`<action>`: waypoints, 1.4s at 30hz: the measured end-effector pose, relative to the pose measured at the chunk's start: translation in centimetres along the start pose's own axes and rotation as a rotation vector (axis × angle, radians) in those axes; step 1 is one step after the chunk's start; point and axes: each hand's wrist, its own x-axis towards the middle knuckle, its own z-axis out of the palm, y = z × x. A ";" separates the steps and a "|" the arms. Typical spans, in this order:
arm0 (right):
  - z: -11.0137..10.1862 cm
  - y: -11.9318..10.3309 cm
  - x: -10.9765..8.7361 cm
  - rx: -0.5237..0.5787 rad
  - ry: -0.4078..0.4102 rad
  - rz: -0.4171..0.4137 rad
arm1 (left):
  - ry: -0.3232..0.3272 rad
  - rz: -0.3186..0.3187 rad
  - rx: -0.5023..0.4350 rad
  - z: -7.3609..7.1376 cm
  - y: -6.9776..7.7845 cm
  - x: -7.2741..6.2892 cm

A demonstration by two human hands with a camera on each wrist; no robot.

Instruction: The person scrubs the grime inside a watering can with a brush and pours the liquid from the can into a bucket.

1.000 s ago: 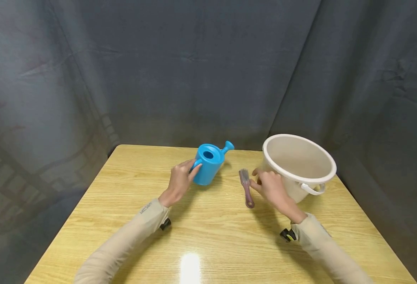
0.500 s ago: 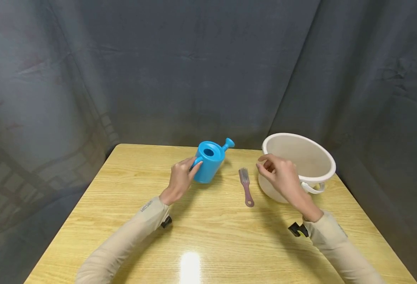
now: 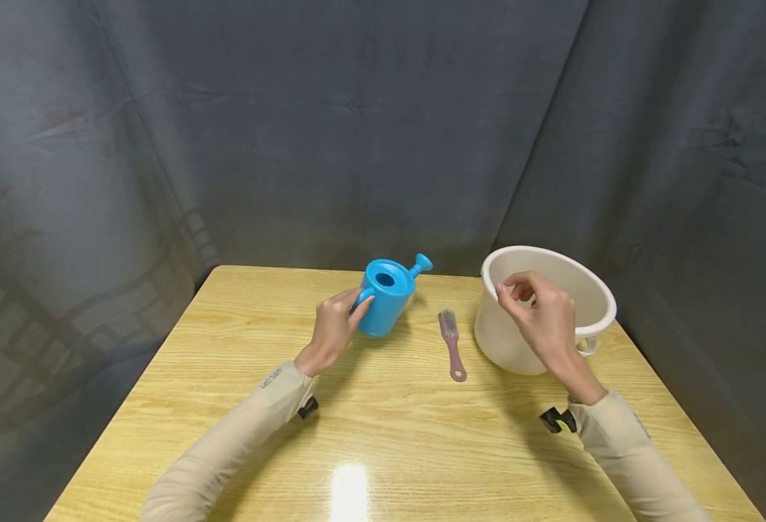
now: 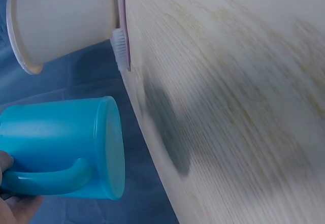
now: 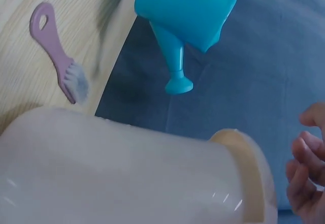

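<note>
My left hand (image 3: 333,330) grips the handle of a blue watering can (image 3: 385,301), thumb and fingers round it. In the left wrist view the can (image 4: 56,142) hangs over the table, its shadow apart from its base. The spout points right, away from the hand. My right hand (image 3: 542,312) is raised in front of the white bucket (image 3: 506,341), fingers loosely curled and holding nothing. In the right wrist view its fingertips (image 5: 304,148) sit beyond the bucket's rim. Between can and bucket lies a purple-handled brush (image 3: 453,344), bristles up toward the far side.
The bucket stands at the table's right, with a white carrying handle (image 3: 588,346) partly behind my right hand. The wooden table (image 3: 259,312) ends at a back edge just past the can. A dark grey curtain (image 3: 356,145) hangs behind and along the sides.
My right hand has risen from beside the brush and moved right, up in front of the bucket's opening. The left hand and the watering can have hardly shifted; the brush stays put.
</note>
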 end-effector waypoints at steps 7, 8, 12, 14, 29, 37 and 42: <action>-0.2 1.3 -0.3 0.012 0.047 0.064 | -0.002 -0.010 -0.002 0.0 0.2 0.2; -0.3 1.4 -0.4 0.012 0.042 0.075 | -0.003 -0.011 -0.004 0.0 0.2 0.2; -0.9 2.1 -0.5 -0.016 -0.002 0.135 | 0.002 -0.005 -0.012 0.1 0.3 0.5; -1.3 2.4 -0.5 -0.029 -0.035 0.170 | 0.004 0.001 -0.011 0.2 0.4 0.7; -4.1 4.0 -1.6 -0.071 -0.230 0.385 | 0.002 0.002 0.004 0.3 0.5 0.7; -5.3 4.3 -2.0 -0.114 -0.392 0.504 | 0.005 0.004 0.001 0.4 0.4 0.8; -5.1 4.5 -2.2 -0.116 -0.456 0.542 | 0.021 0.018 0.004 0.4 0.6 1.2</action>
